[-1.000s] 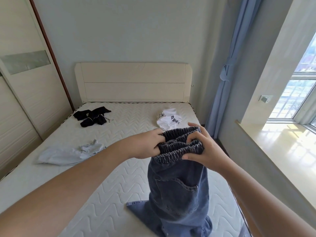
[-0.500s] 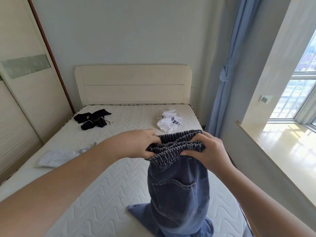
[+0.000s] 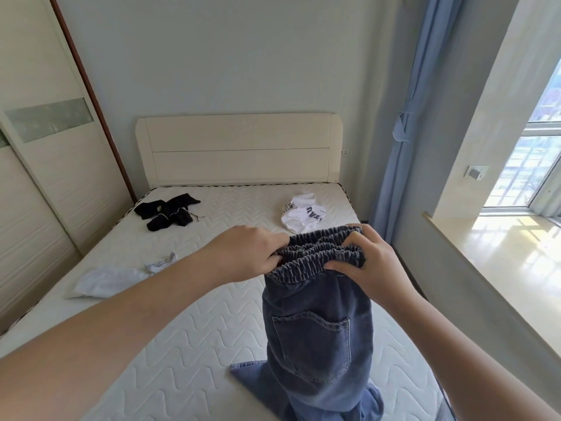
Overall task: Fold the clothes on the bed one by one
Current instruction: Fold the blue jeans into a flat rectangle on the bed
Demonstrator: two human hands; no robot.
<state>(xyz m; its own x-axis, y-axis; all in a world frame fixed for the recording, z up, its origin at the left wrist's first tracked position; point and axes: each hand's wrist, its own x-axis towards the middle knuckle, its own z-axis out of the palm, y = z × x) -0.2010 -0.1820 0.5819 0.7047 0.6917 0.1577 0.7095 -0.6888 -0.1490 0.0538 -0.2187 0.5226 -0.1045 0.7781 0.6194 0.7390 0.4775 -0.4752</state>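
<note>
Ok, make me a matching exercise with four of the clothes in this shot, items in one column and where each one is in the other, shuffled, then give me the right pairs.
Things:
1. blue jeans
2. black garment
3. white printed garment
4. light grey garment

Places:
A. far right of the mattress, near the curtain
B. left edge of the mattress, nearer the camera
C. held up by the waistband in the left hand and right hand
D. far left of the mattress, near the headboard

Pairs: 1-C, 2-D, 3-A, 4-B

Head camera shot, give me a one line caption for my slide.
Both hands, left and right, grip the jeans waistband above the bed.
</note>
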